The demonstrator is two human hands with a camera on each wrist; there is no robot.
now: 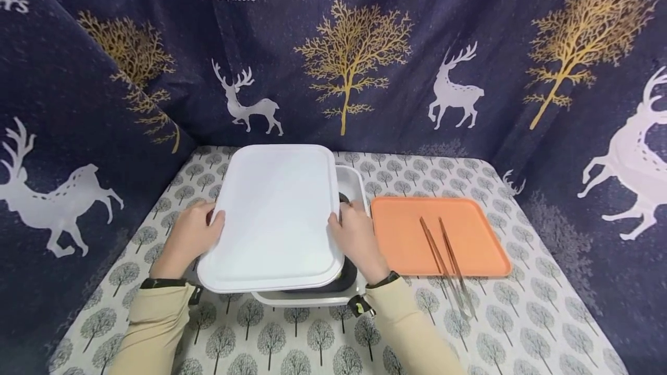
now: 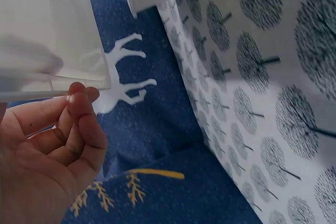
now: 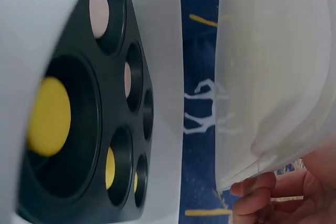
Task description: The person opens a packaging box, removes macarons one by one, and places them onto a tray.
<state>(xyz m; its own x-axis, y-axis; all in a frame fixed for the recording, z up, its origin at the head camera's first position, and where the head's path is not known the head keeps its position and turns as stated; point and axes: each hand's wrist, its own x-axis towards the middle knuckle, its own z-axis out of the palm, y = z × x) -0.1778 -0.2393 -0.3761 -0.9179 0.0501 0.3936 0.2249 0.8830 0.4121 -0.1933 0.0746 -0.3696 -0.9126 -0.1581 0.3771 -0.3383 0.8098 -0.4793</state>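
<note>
A white rectangular lid is held tilted over a white bin and covers most of it in the head view. My left hand pinches the lid's left edge between thumb and fingers. On the opposite edge, my right hand grips it the same way. Under the lid, in the right wrist view, a dark muffin pan lies inside the bin. Its cups hold yellow discs and pink discs.
To the right of the bin lies an orange tray. Two long metal tweezers rest across its front edge, their ends over the tree-patterned tablecloth. A dark blue curtain with deer and trees hangs behind and at the sides.
</note>
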